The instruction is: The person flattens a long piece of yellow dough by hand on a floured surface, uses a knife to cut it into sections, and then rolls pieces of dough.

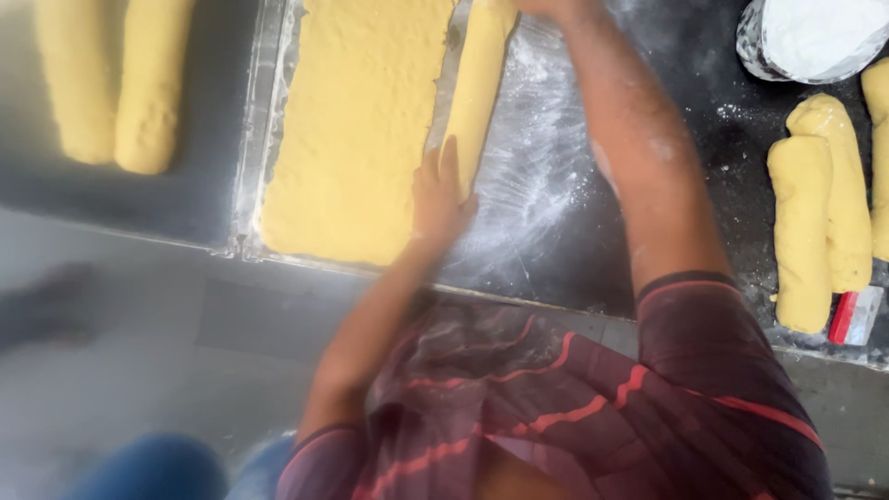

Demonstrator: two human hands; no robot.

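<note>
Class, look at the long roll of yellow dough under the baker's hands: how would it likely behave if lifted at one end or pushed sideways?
The dough roll looks soft and would probably sag if lifted by one end. Being round, it should roll when pushed; the left hand lies flat against it. The floured worktop probably keeps it from sticking.

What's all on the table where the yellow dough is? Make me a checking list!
Surface: dark floured table.
Job's things: dough roll beside flat dough sheet.
Clutter: finished dough logs at left and right; flour bowl; red-handled scraper.
Grippers: left hand flat on the roll's near end; right hand at its far end, mostly out of frame.
Cables: nothing seen.
Surroundings: grey floor, blurred.
</note>
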